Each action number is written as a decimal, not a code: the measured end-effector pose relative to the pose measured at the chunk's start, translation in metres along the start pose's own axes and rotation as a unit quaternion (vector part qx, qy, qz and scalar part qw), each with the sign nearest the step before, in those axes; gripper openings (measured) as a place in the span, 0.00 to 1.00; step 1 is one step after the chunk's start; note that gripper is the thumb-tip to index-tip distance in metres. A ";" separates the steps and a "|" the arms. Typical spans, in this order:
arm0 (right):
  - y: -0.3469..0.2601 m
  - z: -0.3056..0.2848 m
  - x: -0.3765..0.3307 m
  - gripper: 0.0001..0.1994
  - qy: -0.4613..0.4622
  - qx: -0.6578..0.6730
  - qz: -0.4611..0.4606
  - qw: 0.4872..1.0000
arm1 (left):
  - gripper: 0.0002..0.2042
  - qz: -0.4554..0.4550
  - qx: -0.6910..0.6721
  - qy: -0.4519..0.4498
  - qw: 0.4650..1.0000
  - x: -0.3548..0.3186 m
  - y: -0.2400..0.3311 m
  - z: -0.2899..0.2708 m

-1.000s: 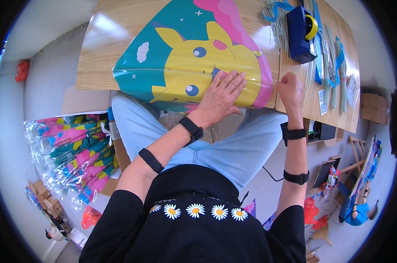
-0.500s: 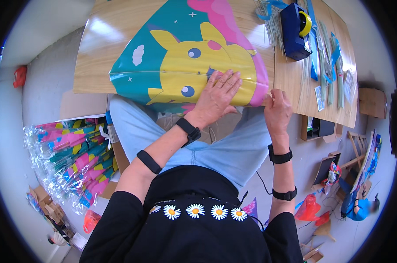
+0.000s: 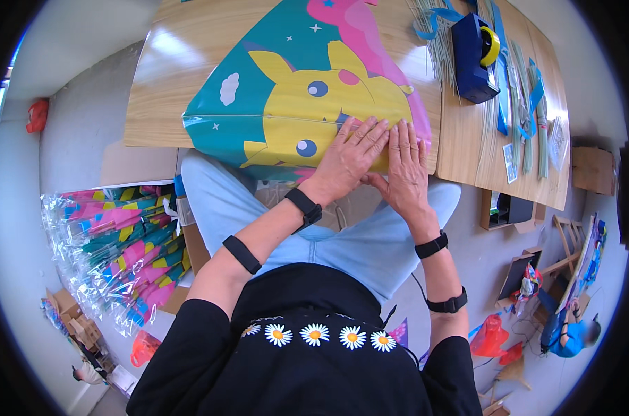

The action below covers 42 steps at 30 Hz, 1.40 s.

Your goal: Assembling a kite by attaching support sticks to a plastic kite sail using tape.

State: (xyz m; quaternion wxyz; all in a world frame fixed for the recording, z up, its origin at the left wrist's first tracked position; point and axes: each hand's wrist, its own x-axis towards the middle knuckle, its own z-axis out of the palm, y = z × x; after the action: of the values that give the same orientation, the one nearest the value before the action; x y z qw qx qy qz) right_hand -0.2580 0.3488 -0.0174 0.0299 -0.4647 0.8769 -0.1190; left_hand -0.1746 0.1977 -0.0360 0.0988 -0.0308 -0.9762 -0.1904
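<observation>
A teal, pink and yellow kite (image 3: 238, 132) of shiny plastic, printed with a big-eared cartoon animal, lies across the table's near edge. Its lower part hangs over toward my lap, and a straight crease runs across it. My left hand (image 3: 349, 156) rests flat on the yellow part, fingers stretched out. Close beside it, my right hand (image 3: 406, 170) lies flat too, fingers extended over the yellow and pink right end. The two hands nearly touch at the thumb side. Whatever lies beneath the palms is hidden.
On the wooden table (image 3: 460, 149) to the right stand a blue tape dispenser (image 3: 472, 66) with yellow tape, thin pale rods (image 3: 542, 125) and blue ribbons. Wrapped colourful kites (image 3: 120, 243) are piled at left. Cardboard boxes (image 3: 592, 166) and a red bag (image 3: 490, 336) lie at right; another person sits there.
My right hand has left its pinch at the kite's right corner and moved left, opening flat beside my left hand. My left hand remains flat on the kite.
</observation>
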 end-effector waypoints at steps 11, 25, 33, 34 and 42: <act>-0.007 0.003 0.004 0.51 -0.023 -0.036 0.015 0.999 | 0.46 -0.012 0.023 -0.008 1.000 -0.010 -0.009 -0.008; -0.008 -0.001 0.003 0.54 -0.036 -0.030 0.020 0.999 | 0.48 -0.074 0.042 -0.037 0.996 -0.074 -0.061 -0.054; -0.007 -0.001 0.002 0.53 -0.026 -0.041 0.011 0.999 | 0.46 -0.115 0.102 -0.046 0.987 -0.105 -0.084 -0.079; -0.007 -0.001 0.002 0.52 -0.031 -0.037 0.016 0.999 | 0.46 -0.113 0.101 -0.045 0.987 -0.107 -0.085 -0.080; -0.048 -0.010 0.021 0.50 -0.020 -0.025 -0.009 0.999 | 0.47 -0.088 0.082 -0.035 0.992 -0.086 -0.059 -0.078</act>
State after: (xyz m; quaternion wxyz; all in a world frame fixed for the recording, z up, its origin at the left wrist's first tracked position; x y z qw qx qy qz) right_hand -0.2329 0.3076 0.0049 0.0343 -0.4750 0.8749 -0.0880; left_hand -0.0826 0.1115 -0.0047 0.0496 0.0565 -0.9904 -0.1161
